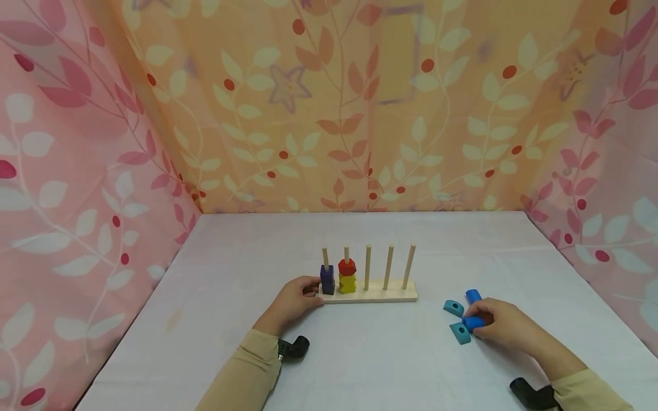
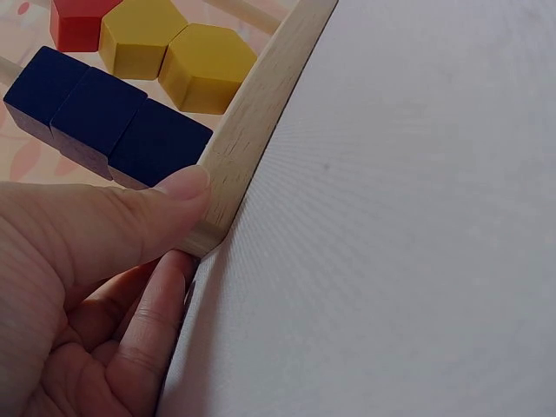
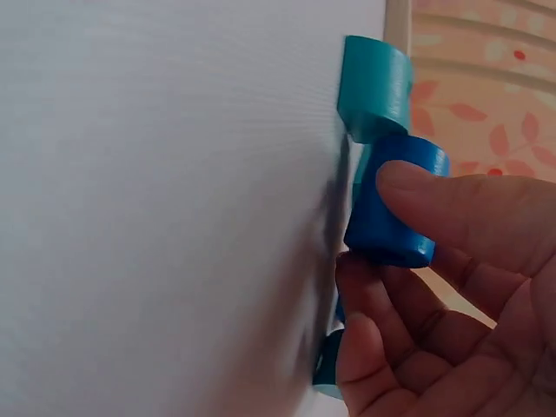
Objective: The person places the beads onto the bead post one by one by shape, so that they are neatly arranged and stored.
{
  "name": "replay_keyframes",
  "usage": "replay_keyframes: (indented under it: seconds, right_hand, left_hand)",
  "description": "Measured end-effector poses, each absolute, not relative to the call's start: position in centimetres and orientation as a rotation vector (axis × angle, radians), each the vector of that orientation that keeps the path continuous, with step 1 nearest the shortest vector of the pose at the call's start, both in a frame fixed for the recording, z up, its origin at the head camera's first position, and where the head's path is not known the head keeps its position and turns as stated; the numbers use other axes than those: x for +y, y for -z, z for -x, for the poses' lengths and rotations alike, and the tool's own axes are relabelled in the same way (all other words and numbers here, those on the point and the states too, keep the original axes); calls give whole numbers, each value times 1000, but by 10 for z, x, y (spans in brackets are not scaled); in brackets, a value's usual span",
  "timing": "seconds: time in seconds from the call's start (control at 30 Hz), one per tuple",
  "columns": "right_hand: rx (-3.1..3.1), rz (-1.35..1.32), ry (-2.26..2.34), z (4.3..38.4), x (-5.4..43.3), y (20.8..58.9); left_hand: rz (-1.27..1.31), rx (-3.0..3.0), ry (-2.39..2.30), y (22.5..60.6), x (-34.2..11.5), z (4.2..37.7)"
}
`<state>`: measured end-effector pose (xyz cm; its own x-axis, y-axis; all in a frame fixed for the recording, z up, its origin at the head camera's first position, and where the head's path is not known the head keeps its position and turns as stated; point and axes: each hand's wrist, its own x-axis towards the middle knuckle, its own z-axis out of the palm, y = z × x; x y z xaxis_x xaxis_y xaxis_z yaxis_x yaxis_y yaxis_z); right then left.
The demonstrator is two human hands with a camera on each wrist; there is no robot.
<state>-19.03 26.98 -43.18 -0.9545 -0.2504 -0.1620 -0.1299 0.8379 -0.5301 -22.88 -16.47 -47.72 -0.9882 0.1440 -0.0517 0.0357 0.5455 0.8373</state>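
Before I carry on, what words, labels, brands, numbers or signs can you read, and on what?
None can be read in any view.
Wooden peg stand, navy blocks, blue block: no lettering shows.
Patterned cloth: leaves, dots, a star outline; no readable writing.
Black wrist device: too small to tell.

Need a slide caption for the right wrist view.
The right hand holds a blue block beside a teal block.

High head view (wrist views close)
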Motion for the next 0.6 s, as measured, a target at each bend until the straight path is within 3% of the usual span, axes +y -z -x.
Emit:
replay_keyframes:
  seconds: [0.6]
  right_hand:
    - [2735,385,1077,205,243,386]
  left_hand:
    - [-200,2659,-1445,480,-167,232]
